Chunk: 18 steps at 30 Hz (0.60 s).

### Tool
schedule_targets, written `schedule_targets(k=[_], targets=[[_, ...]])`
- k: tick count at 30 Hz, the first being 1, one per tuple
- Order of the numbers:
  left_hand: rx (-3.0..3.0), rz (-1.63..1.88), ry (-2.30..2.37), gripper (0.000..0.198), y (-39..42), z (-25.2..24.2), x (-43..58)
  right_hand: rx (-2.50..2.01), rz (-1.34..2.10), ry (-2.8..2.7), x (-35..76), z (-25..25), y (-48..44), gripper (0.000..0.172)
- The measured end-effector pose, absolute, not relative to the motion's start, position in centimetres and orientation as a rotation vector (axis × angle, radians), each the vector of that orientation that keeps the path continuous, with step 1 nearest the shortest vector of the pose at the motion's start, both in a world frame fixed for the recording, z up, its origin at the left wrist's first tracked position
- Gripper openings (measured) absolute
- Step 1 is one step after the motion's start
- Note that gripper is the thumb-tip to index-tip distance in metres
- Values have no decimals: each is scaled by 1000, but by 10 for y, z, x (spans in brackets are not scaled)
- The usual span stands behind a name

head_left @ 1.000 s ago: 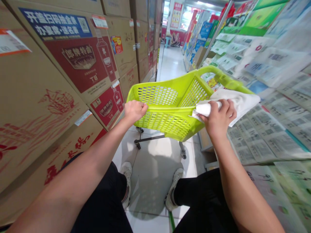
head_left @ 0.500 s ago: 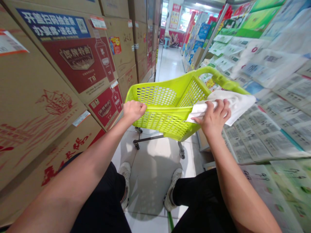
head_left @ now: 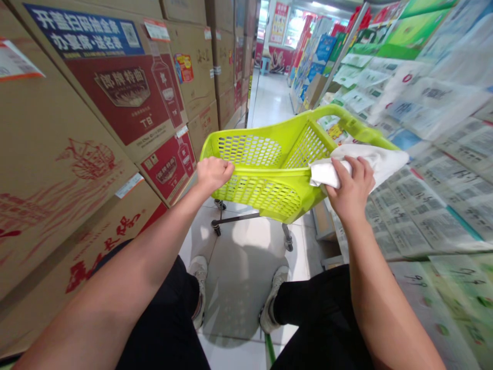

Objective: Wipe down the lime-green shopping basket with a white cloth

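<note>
A lime-green plastic shopping cart (head_left: 265, 198) stands sideways in front of me on dark legs with casters. My left hand (head_left: 215, 174) is closed round the rim at its left end. On the near rim towards the right, my right hand (head_left: 352, 182) grips a white cloth (head_left: 385, 162) and presses it over the edge. Part of the cloth is folded under my fingers, while the rest drapes to the right over the cart's handle end. A perforated panel (head_left: 306, 144) divides the basket. The rim beneath the cloth is hidden.
Stacked cardboard cartons (head_left: 127, 97) line the left side closely. Packs of tissue (head_left: 419, 190) fill the shelves on the right, with green packs (head_left: 442, 303) lower down. The tiled aisle (head_left: 271, 103) runs on to a blue stool (head_left: 265, 65). My shoes (head_left: 275, 298) stand behind the cart.
My right hand has slid the cloth to the right along the rim, baring a stretch of green edge. My left hand stays on the rim, and the cart has barely moved.
</note>
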<state>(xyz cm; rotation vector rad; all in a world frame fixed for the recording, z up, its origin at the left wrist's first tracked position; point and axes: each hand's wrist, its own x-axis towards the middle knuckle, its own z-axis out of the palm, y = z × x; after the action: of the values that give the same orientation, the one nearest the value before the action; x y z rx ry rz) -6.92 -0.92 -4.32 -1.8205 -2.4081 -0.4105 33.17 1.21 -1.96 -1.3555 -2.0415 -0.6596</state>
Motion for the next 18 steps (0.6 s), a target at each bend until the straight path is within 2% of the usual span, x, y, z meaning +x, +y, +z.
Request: schedule_targets(k=[8, 10, 14, 18], targets=[[-1844, -404, -2427, 65, -11, -40, -65, -1583, -713, -1908, 279, -35, 12, 67], [-1851, -399, -2423, 65, -13, -38, -65, -1578, -712, -1903, 271, -36, 12, 63], [-1836, -395, -2425, 64, -15, -37, -67, -1516, -667, -1918, 275, -32, 16, 41], [-1845, -387, -2423, 65, -16, -37, -68, -1440, -594, -1967, 290, -24, 19, 40]])
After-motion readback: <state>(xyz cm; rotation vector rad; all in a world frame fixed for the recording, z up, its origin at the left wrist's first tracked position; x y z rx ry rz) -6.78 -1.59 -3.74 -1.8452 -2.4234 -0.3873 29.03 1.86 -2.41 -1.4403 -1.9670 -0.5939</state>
